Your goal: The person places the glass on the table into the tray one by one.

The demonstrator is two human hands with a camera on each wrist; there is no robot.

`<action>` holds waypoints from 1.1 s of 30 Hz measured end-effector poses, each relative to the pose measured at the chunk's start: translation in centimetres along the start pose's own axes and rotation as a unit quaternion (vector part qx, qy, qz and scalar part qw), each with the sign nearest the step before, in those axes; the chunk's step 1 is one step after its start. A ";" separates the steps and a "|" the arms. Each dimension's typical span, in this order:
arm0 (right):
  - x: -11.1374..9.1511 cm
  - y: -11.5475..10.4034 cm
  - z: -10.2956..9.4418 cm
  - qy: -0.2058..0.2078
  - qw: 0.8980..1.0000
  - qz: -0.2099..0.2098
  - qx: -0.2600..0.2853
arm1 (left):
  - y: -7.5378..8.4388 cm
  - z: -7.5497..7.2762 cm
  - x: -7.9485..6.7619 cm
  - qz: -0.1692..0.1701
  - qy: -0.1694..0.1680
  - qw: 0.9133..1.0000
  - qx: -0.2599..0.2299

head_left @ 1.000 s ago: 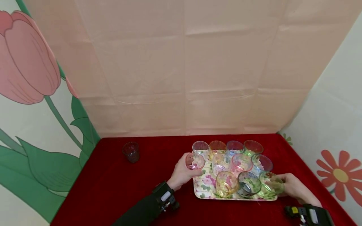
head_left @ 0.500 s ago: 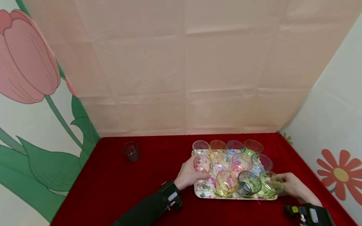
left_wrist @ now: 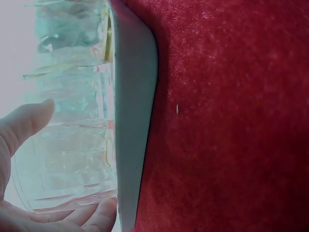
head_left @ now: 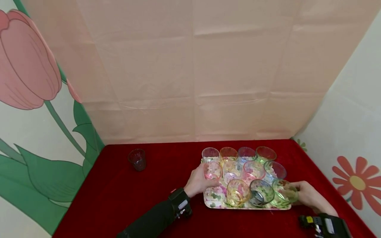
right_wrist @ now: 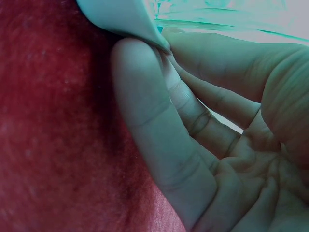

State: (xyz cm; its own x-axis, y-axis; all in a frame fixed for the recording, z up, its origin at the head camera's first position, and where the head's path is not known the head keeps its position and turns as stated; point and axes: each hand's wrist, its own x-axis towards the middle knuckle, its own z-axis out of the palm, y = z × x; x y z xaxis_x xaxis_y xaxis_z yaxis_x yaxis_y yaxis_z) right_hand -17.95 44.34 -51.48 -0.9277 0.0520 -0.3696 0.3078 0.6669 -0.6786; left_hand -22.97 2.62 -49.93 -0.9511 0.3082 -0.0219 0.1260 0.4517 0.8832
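In the head view my left hand (head_left: 198, 182) curls round a pink-rimmed clear glass (head_left: 213, 169) over the left side of a floral tray (head_left: 215, 201). The left wrist view has the thumb on one side of this glass and the fingers on the other, its base close at the tray's edge. On the right, my right hand (head_left: 311, 198) pinches the tray's front right edge between thumb and fingers, beside a green glass (head_left: 282, 195). Several tinted glasses stand in rows on the tray, among them a yellow glass (head_left: 238, 194) and a grey glass (head_left: 262, 194) along the front.
A lone dark-looking glass (head_left: 138, 160) stands on the red cloth (head_left: 119, 188) at the back left. Behind the table hangs a beige sheet (head_left: 190, 82). Patterned cloth walls flank both sides.
My left hand has carried the pink-rimmed glass right, from the tray's left edge to a spot in the middle row. The right hand has stayed at the tray edge.
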 end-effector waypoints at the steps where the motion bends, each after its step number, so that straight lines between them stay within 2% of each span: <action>1: 0.0 0.0 0.0 -0.001 1.000 -0.001 -0.002 | 0.0 0.0 0.0 0.001 0.000 1.000 0.002; 9: 0.1 0.0 0.1 -0.002 1.000 0.007 0.000 | -0.2 0.0 -0.1 0.013 0.000 1.000 0.017; 26: -0.1 -0.4 0.0 -0.001 1.000 -0.005 -0.009 | -0.7 -0.3 -0.1 0.037 -0.003 0.999 0.020; 33: -0.3 -0.3 0.0 0.001 1.000 0.006 -0.009 | 0.1 -1.5 -0.8 0.057 -0.013 0.998 0.004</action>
State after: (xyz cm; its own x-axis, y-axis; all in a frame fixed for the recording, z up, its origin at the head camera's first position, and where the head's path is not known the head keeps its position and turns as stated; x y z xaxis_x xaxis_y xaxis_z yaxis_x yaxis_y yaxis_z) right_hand -17.81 44.09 -51.17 -0.9249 0.0615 -0.3752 0.3140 0.6801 -0.6625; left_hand -22.57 1.17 -49.11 -0.9227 0.3798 0.0662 0.2356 0.4196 0.8766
